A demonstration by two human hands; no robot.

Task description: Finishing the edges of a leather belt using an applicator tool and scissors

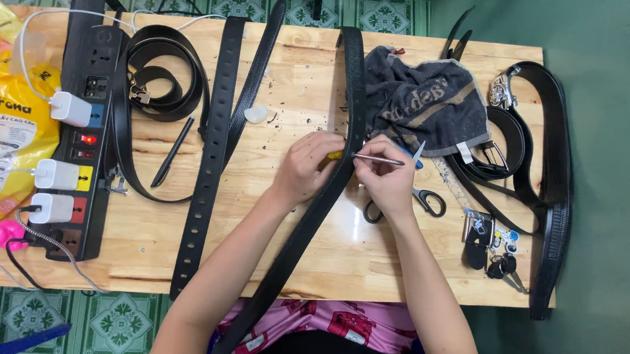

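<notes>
Head view, looking down: I note a long black belt (329, 193) running diagonally across the wooden table (265, 258). Left hand (305, 166) is curled, pressing on the belt beside a small yellow piece. Right hand (384, 176) pinches a thin metal tool (380, 159), tip at the belt's edge. Scissors (425, 202) lie just right of the belt; power strip (81, 138) sits far to the belt's left.

Wooden table (264, 266), green patterned floor tiles (120, 322)
</notes>
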